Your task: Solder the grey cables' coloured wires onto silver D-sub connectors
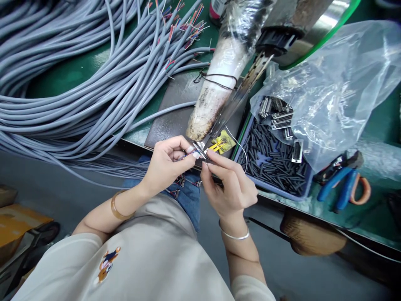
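Observation:
My left hand (169, 161) is closed in a pinch on thin coloured wires beside a small multi-pin connector (199, 149). At the connector's lower right end, the thumb and fingers of my right hand (230, 182) are closed on it; fingertips hide part of the grip. Just above, a soldering iron (233, 98) points down, its tip close to the connector. Next to it leans a wrapped white tube (216, 69) with a scorched lower end. A yellow piece (224, 142) lies behind my right fingers. Several wired connectors (180, 186) hang or rest by my lap.
Grey cables (103, 94) with stripped coloured ends cover the bench's left. At right, a blue tray (300, 194) holds short black tubes (269, 161) and loose connectors under a clear plastic bag (344, 83). Blue-handled cutters (343, 188) lie farther right. A dark plate (169, 115) sits beneath the tube.

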`<state>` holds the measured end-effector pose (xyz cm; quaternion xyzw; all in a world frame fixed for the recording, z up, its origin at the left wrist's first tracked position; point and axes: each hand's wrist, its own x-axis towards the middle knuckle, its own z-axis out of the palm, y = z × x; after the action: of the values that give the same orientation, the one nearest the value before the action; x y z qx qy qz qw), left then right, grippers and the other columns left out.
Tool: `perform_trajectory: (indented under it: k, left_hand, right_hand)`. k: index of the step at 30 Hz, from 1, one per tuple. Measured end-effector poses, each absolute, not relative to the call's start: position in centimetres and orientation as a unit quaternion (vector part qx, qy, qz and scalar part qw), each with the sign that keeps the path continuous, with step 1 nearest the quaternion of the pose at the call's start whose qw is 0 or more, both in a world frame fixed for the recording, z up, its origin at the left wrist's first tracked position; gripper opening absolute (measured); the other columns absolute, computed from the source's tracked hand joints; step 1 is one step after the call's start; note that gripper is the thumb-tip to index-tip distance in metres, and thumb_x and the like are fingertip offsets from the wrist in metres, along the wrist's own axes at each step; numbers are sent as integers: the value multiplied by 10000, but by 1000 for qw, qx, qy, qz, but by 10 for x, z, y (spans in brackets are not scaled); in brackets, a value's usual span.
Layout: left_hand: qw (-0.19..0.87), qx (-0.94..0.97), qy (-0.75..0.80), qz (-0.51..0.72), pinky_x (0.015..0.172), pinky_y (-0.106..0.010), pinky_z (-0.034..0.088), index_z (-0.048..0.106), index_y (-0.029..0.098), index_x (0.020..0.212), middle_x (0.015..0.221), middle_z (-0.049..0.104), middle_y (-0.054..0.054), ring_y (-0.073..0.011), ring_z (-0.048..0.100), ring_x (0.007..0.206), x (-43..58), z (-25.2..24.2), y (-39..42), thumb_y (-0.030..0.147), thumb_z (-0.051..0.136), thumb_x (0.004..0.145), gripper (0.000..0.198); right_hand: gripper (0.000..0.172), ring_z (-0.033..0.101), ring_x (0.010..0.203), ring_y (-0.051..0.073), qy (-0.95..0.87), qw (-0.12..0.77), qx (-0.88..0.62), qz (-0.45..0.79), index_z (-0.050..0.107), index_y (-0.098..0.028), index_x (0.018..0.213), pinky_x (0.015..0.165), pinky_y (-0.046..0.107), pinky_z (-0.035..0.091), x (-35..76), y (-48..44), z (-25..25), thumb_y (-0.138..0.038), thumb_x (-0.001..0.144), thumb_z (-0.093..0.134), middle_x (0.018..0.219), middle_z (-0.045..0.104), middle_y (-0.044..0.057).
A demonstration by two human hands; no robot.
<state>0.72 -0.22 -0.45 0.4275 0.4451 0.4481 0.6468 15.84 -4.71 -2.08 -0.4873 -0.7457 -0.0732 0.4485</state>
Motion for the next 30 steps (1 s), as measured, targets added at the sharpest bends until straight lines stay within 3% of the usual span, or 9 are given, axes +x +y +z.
perform_trajectory:
  k: [6,12,16,19,21,24,26,28,30]
  left_hand:
    - [677,423,428,424,377,-129,282,593,152,697,498,484,91,-7,384,394,3,-2,-5,162,815,698,223]
    - [715,370,433,405,434,-152,451,657,133,687,540,605,42,-51,533,437,-1,0,-16,199,917,606,281]
    - [703,362,446,419,403,-146,412,661,132,666,521,598,40,-43,505,405,0,-3,-21,210,902,624,257]
    - [697,357,451,428,373,-140,348,651,139,669,476,551,59,-29,444,374,0,-5,-21,215,860,657,222]
    - [709,342,448,424,362,-142,304,650,140,668,479,567,54,-21,418,362,-1,-6,-20,226,843,660,211]
    - [737,310,438,410,356,-153,265,647,136,664,584,688,3,-10,410,354,-4,-6,-17,229,824,651,200]
    - [760,287,427,397,353,-161,257,637,133,658,666,746,-26,-6,410,345,-5,-5,-14,221,811,646,195]
    - [783,264,418,378,350,-164,249,627,129,647,689,761,-33,-5,413,334,-7,-3,-13,206,800,641,189]
    - [800,246,412,361,347,-164,240,620,123,635,679,756,-30,-6,418,325,-7,-2,-12,191,790,636,184]
  right_hand:
    - [222,793,901,155,-716,479,-506,-35,665,-202,955,802,246,637,162,-52,-23,-51,838,777,1050,815,47]
    - [160,787,896,165,-650,511,-549,122,661,-223,907,715,270,646,160,-60,-16,-80,880,726,984,804,12]
    - [184,788,867,139,-705,467,-534,28,673,-222,930,732,227,628,158,-64,-13,-60,871,736,1021,814,16]
    - [185,791,855,151,-688,477,-544,53,704,-223,988,693,233,625,163,-67,-13,-63,896,708,1003,810,15]
    - [170,759,692,142,-639,533,-553,55,738,-234,1027,549,232,571,167,-70,-11,-107,924,689,855,785,-9]
    - [110,504,355,77,-550,657,-515,-3,760,-235,1034,331,231,337,171,-73,-6,-251,957,682,583,610,-69]
    - [144,452,314,60,-523,687,-504,7,717,-235,1099,298,219,288,170,-76,-3,-261,965,672,600,613,-81]
    - [198,595,399,86,-531,659,-530,46,654,-233,1159,339,202,412,167,-80,-3,-196,964,663,746,733,-55]
    - [195,740,584,136,-552,614,-562,57,648,-217,1127,476,232,577,164,-84,-7,-150,946,681,865,793,-20]
